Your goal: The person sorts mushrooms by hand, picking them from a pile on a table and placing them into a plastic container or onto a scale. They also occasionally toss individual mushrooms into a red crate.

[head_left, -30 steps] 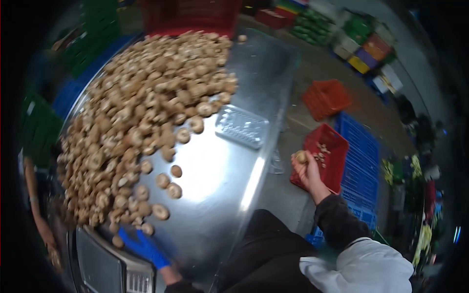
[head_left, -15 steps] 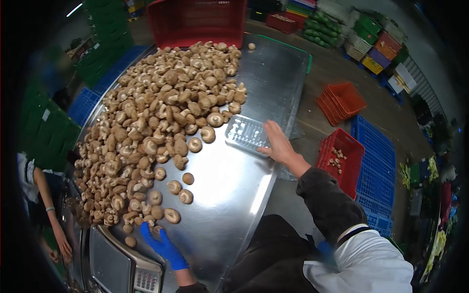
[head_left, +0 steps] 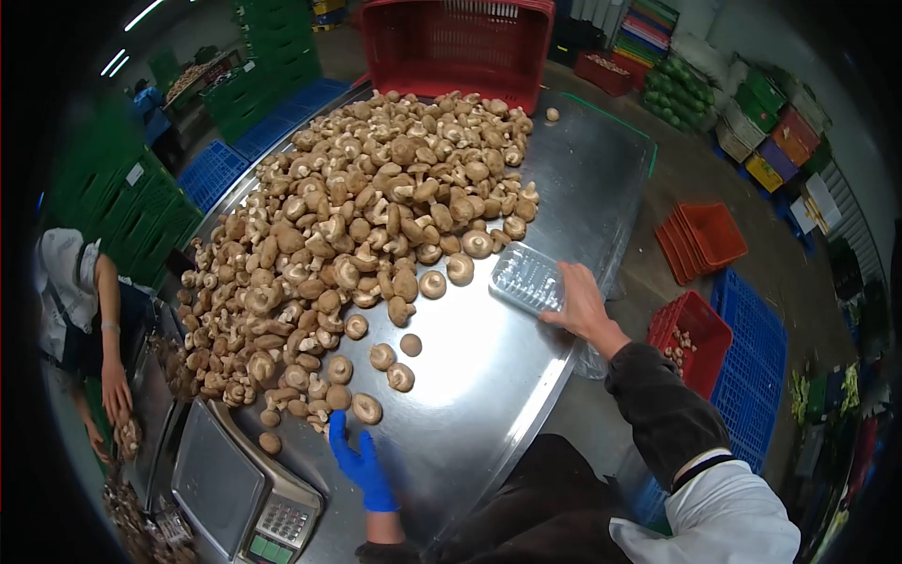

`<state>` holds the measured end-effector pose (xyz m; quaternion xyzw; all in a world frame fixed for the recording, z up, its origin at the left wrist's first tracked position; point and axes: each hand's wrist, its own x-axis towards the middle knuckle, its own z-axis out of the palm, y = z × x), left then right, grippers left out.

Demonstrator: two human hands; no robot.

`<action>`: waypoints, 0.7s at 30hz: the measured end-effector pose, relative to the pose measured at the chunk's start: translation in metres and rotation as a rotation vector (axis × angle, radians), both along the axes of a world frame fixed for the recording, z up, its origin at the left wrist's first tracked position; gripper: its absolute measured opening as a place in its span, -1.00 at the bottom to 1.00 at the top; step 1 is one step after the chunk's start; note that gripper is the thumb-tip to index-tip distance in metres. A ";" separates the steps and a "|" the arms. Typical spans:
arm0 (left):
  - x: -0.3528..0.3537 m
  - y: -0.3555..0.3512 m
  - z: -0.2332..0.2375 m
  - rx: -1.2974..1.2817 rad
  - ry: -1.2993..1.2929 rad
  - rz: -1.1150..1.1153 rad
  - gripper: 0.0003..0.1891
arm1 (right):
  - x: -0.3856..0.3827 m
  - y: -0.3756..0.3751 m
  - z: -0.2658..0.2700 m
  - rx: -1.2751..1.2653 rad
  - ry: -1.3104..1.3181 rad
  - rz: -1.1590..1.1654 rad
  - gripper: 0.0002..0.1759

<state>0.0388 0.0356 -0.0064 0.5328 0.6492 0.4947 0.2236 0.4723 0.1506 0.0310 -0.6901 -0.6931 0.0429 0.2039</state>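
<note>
Head view: a steel desk (head_left: 489, 376) runs from near left to far right, carrying a broad heap of brown mushrooms (head_left: 357, 216).
Left hand (head_left: 362, 461): in a blue glove, flat and open on the near part of the desk, holding nothing; its fingertips lie just beside a loose mushroom (head_left: 366, 409) at the heap's near fringe.
Right hand (head_left: 583, 305): bare, palm down, fingers laid over the near right corner of a clear plastic tray (head_left: 528, 277); whether it grips the tray cannot be told.
Tray: flat on the desk close to the right edge, just right of the heap.
Open room: bare steel lies between the two hands and along the right side as far as the far corner.
Edges: the heap reaches the left edge; a red crate (head_left: 451, 42) stands at the far end; a scale (head_left: 235, 489) sits at the near left corner.
Floor, right: a red crate with a few mushrooms (head_left: 695, 338) stands near the desk edge, stacked red crates (head_left: 705, 240) beyond it.
Far left: another person's hand (head_left: 117, 395) hangs beside the desk.
</note>
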 end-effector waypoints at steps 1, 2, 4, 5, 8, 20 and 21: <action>0.007 0.003 0.006 -0.012 0.025 -0.028 -0.41 | -0.004 -0.003 0.001 0.035 -0.024 0.006 0.09; 0.012 0.006 0.009 -0.012 0.027 -0.003 -0.41 | -0.013 -0.009 0.008 0.035 -0.021 0.031 0.09; 0.017 0.010 0.015 0.048 0.006 -0.159 -0.34 | -0.045 -0.027 0.027 -0.020 0.129 0.154 0.08; 0.020 0.011 0.027 0.028 0.024 -0.196 -0.30 | -0.063 -0.038 0.029 -0.123 0.227 0.284 0.08; 0.023 0.014 0.063 -0.034 -0.024 -0.315 -0.18 | -0.123 -0.066 0.033 -0.786 0.611 0.606 0.01; -0.045 -0.098 0.003 -0.779 -0.843 0.130 -0.76 | -0.220 -0.110 -0.017 -1.339 1.004 0.352 -0.29; -0.047 -0.100 0.001 -0.776 -0.845 0.138 -0.76 | -0.228 -0.114 -0.017 -1.302 1.032 0.289 -0.32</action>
